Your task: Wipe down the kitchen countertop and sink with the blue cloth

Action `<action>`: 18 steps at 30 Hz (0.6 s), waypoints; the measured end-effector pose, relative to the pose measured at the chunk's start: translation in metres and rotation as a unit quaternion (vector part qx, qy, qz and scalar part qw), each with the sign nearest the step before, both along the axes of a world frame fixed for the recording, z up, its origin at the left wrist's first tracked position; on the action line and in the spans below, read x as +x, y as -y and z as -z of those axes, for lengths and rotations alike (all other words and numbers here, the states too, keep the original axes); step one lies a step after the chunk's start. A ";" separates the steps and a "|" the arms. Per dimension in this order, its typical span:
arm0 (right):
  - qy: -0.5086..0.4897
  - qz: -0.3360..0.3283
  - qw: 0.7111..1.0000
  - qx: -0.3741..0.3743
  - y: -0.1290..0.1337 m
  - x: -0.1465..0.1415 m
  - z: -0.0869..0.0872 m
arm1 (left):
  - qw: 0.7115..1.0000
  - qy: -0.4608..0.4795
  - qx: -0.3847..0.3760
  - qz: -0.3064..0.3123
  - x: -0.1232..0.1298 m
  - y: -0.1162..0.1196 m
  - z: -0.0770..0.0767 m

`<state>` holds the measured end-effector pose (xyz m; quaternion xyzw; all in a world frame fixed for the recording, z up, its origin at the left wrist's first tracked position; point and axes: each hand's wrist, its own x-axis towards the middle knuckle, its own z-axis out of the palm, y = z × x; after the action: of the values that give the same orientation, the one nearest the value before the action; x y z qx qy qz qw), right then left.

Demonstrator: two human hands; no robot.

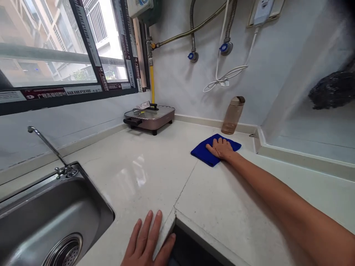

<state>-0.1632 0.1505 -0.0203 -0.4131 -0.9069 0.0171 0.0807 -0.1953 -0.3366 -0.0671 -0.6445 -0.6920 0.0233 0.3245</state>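
Observation:
A folded blue cloth (203,150) lies on the white countertop (155,162), close to the back wall. My right hand (220,147) presses flat on it from above, fingers spread, the arm reaching in from the right. Just behind the cloth stands a translucent brown bottle (233,116). My left hand (146,240) rests open on the counter by its front inner corner, three fingers stretched forward and the thumb along the edge.
A steel sink (91,210) with a tap (50,147) is at the left. An electric pan with a glass lid (151,118) sits in the back corner. A white cable (222,79) hangs on the wall. A black plastic bag (332,90) is at the right.

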 end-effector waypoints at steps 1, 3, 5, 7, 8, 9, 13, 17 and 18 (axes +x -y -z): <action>0.000 -0.005 1.000 -0.002 0.007 -0.012 0.000 | 1.000 0.008 -0.001 0.003 0.001 0.000 0.001; 0.001 -0.016 1.000 -0.005 0.024 -0.036 0.000 | 1.000 0.030 0.000 0.003 0.004 -0.001 0.002; 0.000 -0.024 1.000 -0.009 0.044 -0.059 0.000 | 0.998 0.059 -0.003 -0.011 0.007 -0.001 0.000; -0.002 -0.038 0.999 -0.013 0.067 -0.080 0.000 | 0.997 0.076 -0.007 -0.002 0.008 -0.002 -0.002; -0.003 -0.049 0.999 -0.014 0.081 -0.089 0.000 | 0.997 0.081 -0.010 0.009 0.008 -0.002 -0.003; -0.003 -0.063 0.998 -0.014 0.095 -0.098 -0.001 | 0.996 0.085 -0.014 0.017 0.008 -0.003 -0.004; -0.002 -0.137 0.991 -0.013 0.159 -0.125 -0.007 | 0.990 0.135 -0.041 0.011 0.009 -0.002 -0.009; 0.002 -0.212 0.977 -0.010 0.226 -0.136 -0.012 | 0.973 0.214 -0.084 0.002 0.014 -0.001 -0.017; 0.003 -0.229 0.973 -0.009 0.241 -0.135 -0.013 | 0.969 0.229 -0.096 -0.002 0.015 -0.001 -0.019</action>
<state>-0.2986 -0.0908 -0.0073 -0.1953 -0.9775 0.0422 0.0680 -0.1806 -0.3359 -0.0482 -0.6595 -0.7436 -0.0583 0.0937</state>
